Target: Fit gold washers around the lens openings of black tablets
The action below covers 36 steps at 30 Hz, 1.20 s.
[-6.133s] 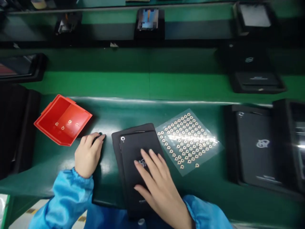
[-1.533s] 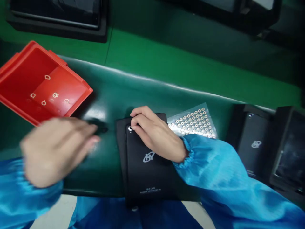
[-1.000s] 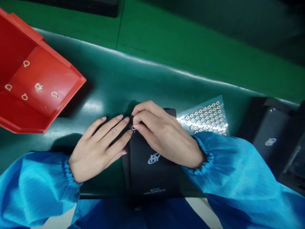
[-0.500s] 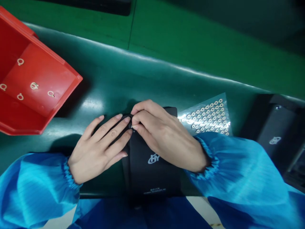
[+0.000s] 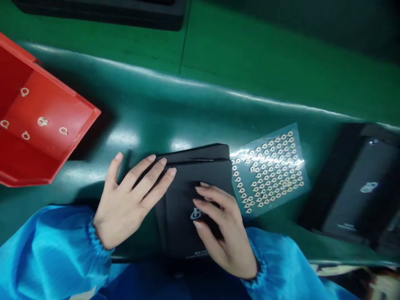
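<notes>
A flat black panel (image 5: 183, 233) with a white printed logo lies in front of me, on top of another black panel (image 5: 200, 152) whose edge shows beyond it. My left hand (image 5: 131, 200) is spread, its fingertips resting on the upper left corner of the top panel. Under one fingertip a small pale spot shows at that corner. Over the right half of the same panel is my right hand (image 5: 223, 229), fingers curved and apart with nothing between them. A clear sheet (image 5: 245, 218) with many small ring stickers (image 5: 271, 166) lies just right of the panels.
At left stands a red bin (image 5: 78, 129) with several ring pieces inside. More black panels (image 5: 350, 183) lie at right. A dark case (image 5: 125, 16) sits at the back, beyond the raised edge of the green mat (image 5: 150, 104).
My right hand has left the panel's upper left corner, moved down and right, and its pinch has opened. My left fingers stay at the corner. More of the ring sheet shows.
</notes>
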Each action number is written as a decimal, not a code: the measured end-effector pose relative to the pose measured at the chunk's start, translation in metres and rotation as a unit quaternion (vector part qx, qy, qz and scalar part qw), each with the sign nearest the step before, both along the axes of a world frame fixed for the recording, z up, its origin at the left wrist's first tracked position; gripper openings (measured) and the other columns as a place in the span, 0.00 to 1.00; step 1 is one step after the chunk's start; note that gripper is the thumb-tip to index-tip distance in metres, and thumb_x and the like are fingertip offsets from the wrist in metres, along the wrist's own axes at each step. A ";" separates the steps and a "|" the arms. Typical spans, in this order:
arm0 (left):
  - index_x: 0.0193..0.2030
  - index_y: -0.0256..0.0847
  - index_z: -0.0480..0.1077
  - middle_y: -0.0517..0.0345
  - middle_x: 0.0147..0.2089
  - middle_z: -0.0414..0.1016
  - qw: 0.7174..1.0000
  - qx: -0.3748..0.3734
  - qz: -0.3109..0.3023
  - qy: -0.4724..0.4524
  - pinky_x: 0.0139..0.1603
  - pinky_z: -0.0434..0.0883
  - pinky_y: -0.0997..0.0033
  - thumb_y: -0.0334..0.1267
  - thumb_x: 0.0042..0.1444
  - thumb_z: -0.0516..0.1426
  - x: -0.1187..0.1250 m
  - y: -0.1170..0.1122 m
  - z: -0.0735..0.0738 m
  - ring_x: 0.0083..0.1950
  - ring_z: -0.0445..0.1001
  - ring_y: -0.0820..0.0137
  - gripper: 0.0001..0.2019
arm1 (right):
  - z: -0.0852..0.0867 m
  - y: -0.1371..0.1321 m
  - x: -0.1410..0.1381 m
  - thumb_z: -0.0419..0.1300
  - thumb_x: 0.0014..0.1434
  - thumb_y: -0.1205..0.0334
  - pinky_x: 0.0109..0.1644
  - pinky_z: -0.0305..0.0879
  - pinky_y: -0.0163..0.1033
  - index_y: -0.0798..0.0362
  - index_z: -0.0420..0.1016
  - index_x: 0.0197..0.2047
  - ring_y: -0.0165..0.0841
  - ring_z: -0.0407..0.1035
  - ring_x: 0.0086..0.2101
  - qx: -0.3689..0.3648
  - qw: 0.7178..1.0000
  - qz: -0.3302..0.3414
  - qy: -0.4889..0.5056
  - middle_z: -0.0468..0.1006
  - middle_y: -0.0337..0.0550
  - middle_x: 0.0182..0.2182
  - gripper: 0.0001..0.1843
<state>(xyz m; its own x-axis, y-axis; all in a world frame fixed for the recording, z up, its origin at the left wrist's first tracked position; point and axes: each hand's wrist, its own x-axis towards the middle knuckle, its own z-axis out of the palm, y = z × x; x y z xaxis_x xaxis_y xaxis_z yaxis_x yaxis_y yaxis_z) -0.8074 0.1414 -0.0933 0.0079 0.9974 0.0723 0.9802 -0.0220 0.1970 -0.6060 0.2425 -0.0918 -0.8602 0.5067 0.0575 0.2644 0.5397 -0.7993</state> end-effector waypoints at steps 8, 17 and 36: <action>0.66 0.42 0.58 0.45 0.69 0.57 0.999 -0.007 0.042 -0.001 0.72 0.42 0.42 0.19 0.59 0.48 0.018 -0.020 0.001 0.71 0.53 0.57 0.29 | 0.003 0.003 0.018 0.54 0.61 0.74 0.57 0.66 0.56 0.50 0.66 0.55 0.45 0.61 0.58 0.000 0.999 -0.036 0.038 0.67 0.52 0.55 0.20; 0.69 0.58 0.49 0.54 0.70 0.56 0.687 -0.144 0.343 -0.624 0.58 0.73 0.61 0.42 0.67 0.46 0.094 -0.123 0.027 0.69 0.60 0.61 0.24 | 0.009 -0.017 0.108 0.57 0.64 0.55 0.37 0.76 0.35 0.43 0.67 0.60 0.33 0.74 0.35 -0.172 0.966 -0.153 -0.119 0.74 0.44 0.41 0.21; 0.57 0.44 0.70 0.48 0.68 0.59 0.957 0.146 0.249 0.014 0.69 0.39 0.33 0.27 0.60 0.48 -0.069 0.000 0.004 0.71 0.54 0.51 0.21 | 0.030 0.261 -0.017 0.55 0.67 0.62 0.39 0.74 0.40 0.58 0.72 0.46 0.32 0.75 0.33 -0.266 0.887 -0.376 0.019 0.78 0.45 0.38 0.09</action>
<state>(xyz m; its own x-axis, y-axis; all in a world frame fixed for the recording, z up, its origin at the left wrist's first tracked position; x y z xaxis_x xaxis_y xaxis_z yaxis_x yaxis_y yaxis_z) -0.8764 0.1411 -0.0893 -0.4580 0.8151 0.3549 0.8879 0.3996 0.2280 -0.6230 0.5034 -0.0613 -0.2694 0.9011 -0.3398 0.3575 -0.2341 -0.9041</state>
